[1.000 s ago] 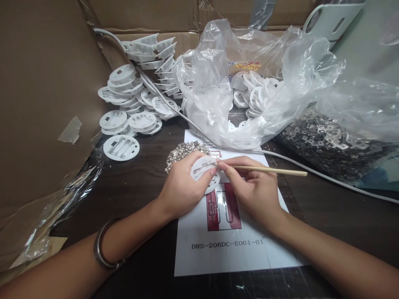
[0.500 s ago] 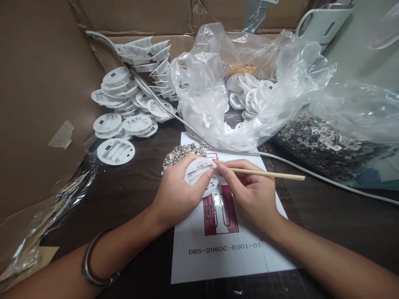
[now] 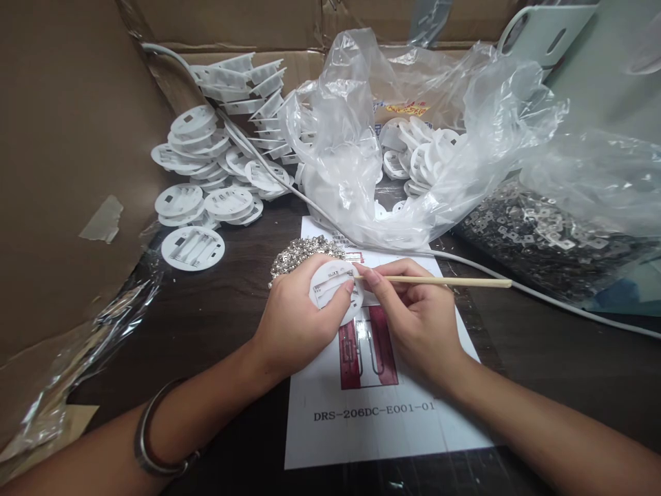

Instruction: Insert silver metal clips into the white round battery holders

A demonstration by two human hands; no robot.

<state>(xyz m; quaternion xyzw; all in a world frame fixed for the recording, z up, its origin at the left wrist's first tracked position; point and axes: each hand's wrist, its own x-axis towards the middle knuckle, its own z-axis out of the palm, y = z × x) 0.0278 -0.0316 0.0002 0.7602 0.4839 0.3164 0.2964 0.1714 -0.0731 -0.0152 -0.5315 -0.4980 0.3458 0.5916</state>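
Observation:
A round white plastic piece [image 3: 335, 275] with slots and small metal parts is held in my left hand [image 3: 294, 320], thumb across its face. My right hand [image 3: 421, 313] pinches a thin wooden stick [image 3: 454, 281] near its left end, and the stick's tip reaches the metal part at the right of the slot. Just behind my left hand lies a heap of small metal clips [image 3: 304, 253]. Beneath both hands is a printed sheet [image 3: 320, 441] with a red picture and the text DRS-206DC-E001-01.
Stacks of white round pieces [image 3: 191, 158] stand at the back left, with a single disc [image 3: 193, 249] before them. A clear plastic bag [image 3: 351, 186] holds more. At the right lies a bag of metal pieces [image 3: 537, 234]. A white cable [image 3: 480, 264] crosses behind my hands.
The stick has swung slightly, its far end a little higher and nearer level. The view has shifted slightly. Both hands keep their hold.

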